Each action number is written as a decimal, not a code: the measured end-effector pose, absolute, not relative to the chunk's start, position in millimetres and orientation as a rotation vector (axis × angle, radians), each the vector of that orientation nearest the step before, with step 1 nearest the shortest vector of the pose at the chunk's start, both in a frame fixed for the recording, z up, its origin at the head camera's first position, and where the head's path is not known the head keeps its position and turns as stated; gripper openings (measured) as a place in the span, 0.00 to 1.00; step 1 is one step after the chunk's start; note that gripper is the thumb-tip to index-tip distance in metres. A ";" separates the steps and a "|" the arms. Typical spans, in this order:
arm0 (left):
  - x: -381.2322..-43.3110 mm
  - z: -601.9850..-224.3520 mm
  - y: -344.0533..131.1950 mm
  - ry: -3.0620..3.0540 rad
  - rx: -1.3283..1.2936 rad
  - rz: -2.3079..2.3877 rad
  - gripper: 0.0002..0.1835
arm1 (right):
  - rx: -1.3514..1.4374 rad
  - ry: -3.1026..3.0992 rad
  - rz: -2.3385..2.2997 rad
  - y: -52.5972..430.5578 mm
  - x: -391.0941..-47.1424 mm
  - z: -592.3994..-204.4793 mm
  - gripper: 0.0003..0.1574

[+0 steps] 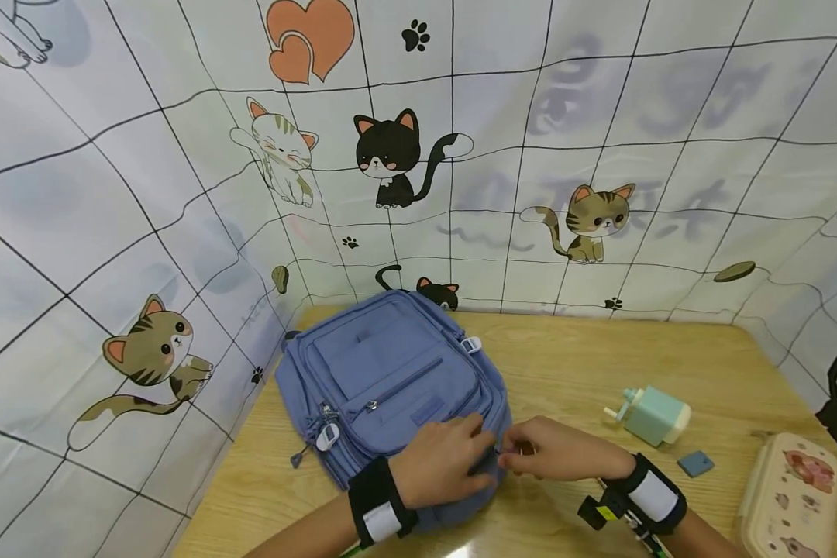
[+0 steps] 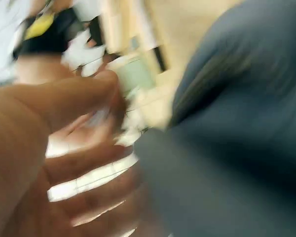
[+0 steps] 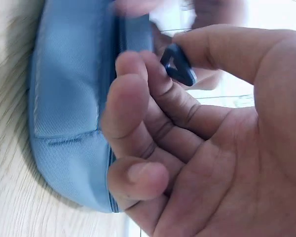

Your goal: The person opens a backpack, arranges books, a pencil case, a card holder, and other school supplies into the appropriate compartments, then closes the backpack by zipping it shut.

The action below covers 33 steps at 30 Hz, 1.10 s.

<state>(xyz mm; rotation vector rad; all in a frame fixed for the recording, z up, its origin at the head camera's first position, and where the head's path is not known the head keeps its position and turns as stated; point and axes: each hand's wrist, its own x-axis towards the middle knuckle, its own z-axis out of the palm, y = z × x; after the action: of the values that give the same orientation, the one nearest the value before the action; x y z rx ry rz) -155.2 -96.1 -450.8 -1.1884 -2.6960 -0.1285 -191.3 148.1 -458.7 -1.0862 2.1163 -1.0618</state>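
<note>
A blue backpack (image 1: 390,349) lies on the table, front pocket facing up, with white tags on its sides. My right hand (image 1: 561,449) is at the bag's near right edge. In the right wrist view its thumb and index finger pinch a dark triangular zipper pull (image 3: 186,73), the other fingers curled beside the blue fabric. My left hand (image 1: 442,461) lies over the bag's near right corner, just left of the right hand. Blurred in the left wrist view, its fingers (image 2: 93,163) extend loosely along the fabric.
Right of the bag, a mint-green pencil sharpener (image 1: 656,416) with a crank stands on the wooden table (image 1: 565,356). Near it lie a small blue block (image 1: 696,463) and a cream case (image 1: 791,496) with printed pictures. A cat-print cloth (image 1: 488,186) hangs behind the table.
</note>
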 end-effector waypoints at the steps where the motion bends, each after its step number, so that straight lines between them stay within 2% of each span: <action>1: -148.7 -457.4 -93.0 -2.652 -1.164 -0.090 0.17 | -1.083 2.105 -1.079 148.5 -191.5 -457.4 0.17; 7: -141.1 -484.1 -89.7 -2.480 -1.008 -0.104 0.09 | -1.126 2.029 -1.178 150.7 -197.0 -459.5 0.15; 10: -141.9 -489.3 -91.2 -2.438 -1.011 -0.145 0.07 | -1.185 2.201 -1.187 150.7 -203.4 -465.7 0.10; 13: -140.6 -492.2 -91.7 -2.402 -1.014 -0.157 0.06 | -1.283 2.529 -1.066 144.7 -209.3 -476.9 0.15; 15: -138.4 -494.8 -91.9 -2.383 -1.010 -0.152 0.07 | -1.366 2.739 -0.932 138.9 -212.6 -486.1 0.20; 18: -133.6 -500.4 -93.8 -2.379 -1.000 -0.145 0.10 | -1.444 2.877 -0.866 132.7 -216.9 -498.3 0.18; 25: -117.4 -511.4 -108.9 -2.346 -0.977 -0.318 0.17 | -1.423 2.976 -0.847 134.8 -224.1 -510.6 0.13; 33: -98.9 -520.9 -139.2 -2.243 -0.901 -0.562 0.19 | -1.378 3.006 -0.822 136.3 -225.4 -511.8 0.12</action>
<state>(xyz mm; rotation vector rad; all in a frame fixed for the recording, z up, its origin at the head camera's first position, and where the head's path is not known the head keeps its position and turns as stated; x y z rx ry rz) -98.9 -139.2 -520.9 -0.9014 -2.2434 -0.5616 -225.4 136.3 -511.8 -1.3783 3.0061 -0.8216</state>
